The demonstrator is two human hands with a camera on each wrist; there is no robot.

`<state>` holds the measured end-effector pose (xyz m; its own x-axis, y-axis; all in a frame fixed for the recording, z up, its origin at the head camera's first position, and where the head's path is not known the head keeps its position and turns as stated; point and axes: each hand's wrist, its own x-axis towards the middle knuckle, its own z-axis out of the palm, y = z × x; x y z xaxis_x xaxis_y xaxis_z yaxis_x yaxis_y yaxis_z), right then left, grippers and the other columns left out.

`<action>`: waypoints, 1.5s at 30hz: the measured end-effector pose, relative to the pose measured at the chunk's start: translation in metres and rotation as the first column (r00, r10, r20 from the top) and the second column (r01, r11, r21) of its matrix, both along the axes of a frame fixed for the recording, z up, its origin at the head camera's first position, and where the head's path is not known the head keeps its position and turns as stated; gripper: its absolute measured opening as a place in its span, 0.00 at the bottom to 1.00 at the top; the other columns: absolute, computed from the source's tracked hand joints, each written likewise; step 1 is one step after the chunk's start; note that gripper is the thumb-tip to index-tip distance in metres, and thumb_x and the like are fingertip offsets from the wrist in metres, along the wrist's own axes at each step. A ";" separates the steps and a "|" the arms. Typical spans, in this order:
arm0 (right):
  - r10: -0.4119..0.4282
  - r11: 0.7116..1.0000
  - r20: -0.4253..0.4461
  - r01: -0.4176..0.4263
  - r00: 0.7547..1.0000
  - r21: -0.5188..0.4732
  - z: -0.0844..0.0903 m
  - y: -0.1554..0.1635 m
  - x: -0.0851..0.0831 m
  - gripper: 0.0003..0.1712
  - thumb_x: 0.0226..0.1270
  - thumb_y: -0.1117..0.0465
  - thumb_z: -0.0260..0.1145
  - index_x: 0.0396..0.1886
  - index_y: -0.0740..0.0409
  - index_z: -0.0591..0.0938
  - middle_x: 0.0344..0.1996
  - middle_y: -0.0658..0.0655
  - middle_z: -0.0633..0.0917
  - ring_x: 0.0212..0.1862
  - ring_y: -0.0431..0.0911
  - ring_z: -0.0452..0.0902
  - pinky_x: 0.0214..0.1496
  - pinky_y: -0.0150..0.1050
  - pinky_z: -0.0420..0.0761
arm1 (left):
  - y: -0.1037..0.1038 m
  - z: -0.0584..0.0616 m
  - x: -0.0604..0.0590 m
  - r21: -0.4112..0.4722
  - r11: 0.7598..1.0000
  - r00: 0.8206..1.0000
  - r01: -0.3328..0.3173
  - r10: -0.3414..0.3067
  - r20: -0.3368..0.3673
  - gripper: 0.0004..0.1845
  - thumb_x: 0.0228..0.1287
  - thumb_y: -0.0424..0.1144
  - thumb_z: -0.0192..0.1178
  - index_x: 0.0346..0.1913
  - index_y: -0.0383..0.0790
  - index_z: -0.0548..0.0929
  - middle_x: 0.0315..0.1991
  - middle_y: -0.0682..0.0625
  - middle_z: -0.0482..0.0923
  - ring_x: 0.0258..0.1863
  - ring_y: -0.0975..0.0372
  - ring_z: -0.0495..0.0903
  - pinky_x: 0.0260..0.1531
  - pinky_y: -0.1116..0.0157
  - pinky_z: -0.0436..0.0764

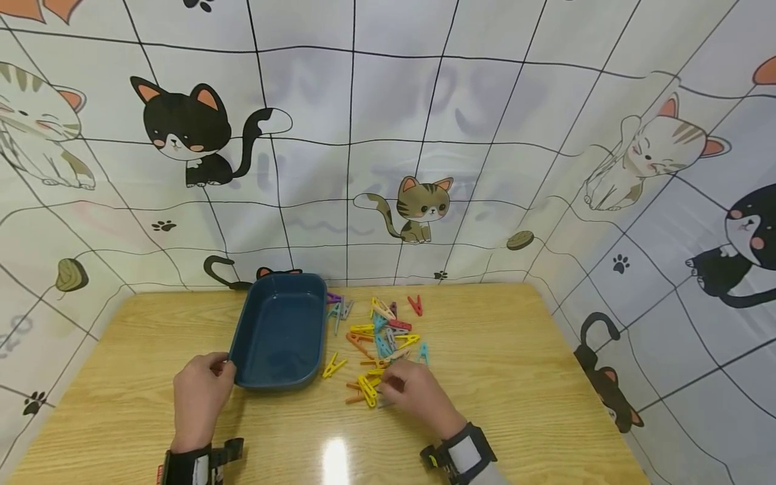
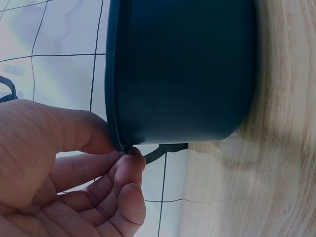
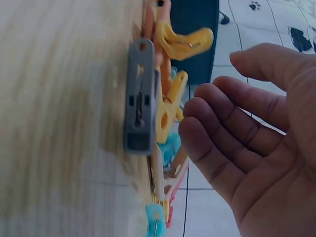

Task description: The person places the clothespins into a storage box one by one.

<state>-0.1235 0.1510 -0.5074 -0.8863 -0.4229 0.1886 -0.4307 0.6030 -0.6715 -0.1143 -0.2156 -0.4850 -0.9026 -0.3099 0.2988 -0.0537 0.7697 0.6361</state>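
A dark blue tray sits on the wooden table, its inside bare. My left hand pinches the tray's near left corner. In the left wrist view the thumb and curled fingers close on the rim of the tray. Right of the tray lies a scattered pile of coloured clothespins. My right hand hovers over the pile's near edge. The right wrist view shows that hand with relaxed fingers holding nothing, close to a grey clothespin and a yellow clothespin.
The wooden table is walled on three sides by a white cat-print cloth. A loose yellow clothespin lies between tray and pile. A red one lies at the pile's far side.
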 end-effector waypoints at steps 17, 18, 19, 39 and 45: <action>0.019 0.986 -0.041 -0.012 0.999 0.168 -0.002 -0.015 0.011 0.11 0.59 0.57 0.76 0.27 0.52 0.80 0.24 0.43 0.73 0.27 0.33 0.63 0.30 0.29 0.66 | 0.001 -0.002 0.001 -0.001 1.000 1.000 0.013 -0.013 -0.019 0.11 0.61 0.27 0.59 0.40 0.23 0.88 0.28 0.36 0.84 0.27 0.46 0.83 0.30 0.48 0.79; 0.015 0.984 -0.045 -0.007 0.999 0.177 -0.002 -0.015 0.011 0.12 0.58 0.57 0.76 0.26 0.52 0.80 0.23 0.43 0.73 0.27 0.33 0.63 0.29 0.29 0.66 | 0.001 -0.002 0.001 0.000 1.000 1.000 0.013 -0.013 -0.017 0.11 0.61 0.27 0.59 0.40 0.22 0.88 0.28 0.36 0.84 0.27 0.46 0.83 0.30 0.48 0.79; 0.012 0.983 -0.051 -0.002 0.999 0.185 -0.001 -0.015 0.012 0.12 0.57 0.56 0.76 0.26 0.52 0.79 0.23 0.43 0.72 0.26 0.33 0.63 0.29 0.29 0.66 | 0.001 -0.002 0.001 0.001 1.000 1.000 0.010 -0.010 -0.019 0.11 0.60 0.27 0.59 0.40 0.23 0.88 0.28 0.36 0.84 0.27 0.46 0.83 0.30 0.48 0.79; 0.005 0.957 -0.222 0.060 0.975 0.283 -0.004 -0.026 0.013 0.18 0.54 0.60 0.73 0.17 0.48 0.71 0.20 0.41 0.66 0.24 0.33 0.59 0.26 0.27 0.60 | -0.002 -0.001 0.002 0.006 1.000 1.000 0.010 -0.010 -0.015 0.11 0.61 0.27 0.59 0.39 0.23 0.88 0.28 0.37 0.84 0.27 0.46 0.83 0.29 0.49 0.79; -0.026 0.949 -0.235 0.099 0.972 0.301 -0.003 -0.026 0.011 0.18 0.60 0.61 0.71 0.17 0.49 0.73 0.19 0.43 0.69 0.23 0.35 0.60 0.26 0.29 0.62 | -0.002 -0.001 0.001 0.013 1.000 1.000 0.010 -0.009 -0.007 0.12 0.61 0.28 0.58 0.39 0.22 0.88 0.28 0.37 0.84 0.27 0.46 0.83 0.28 0.50 0.79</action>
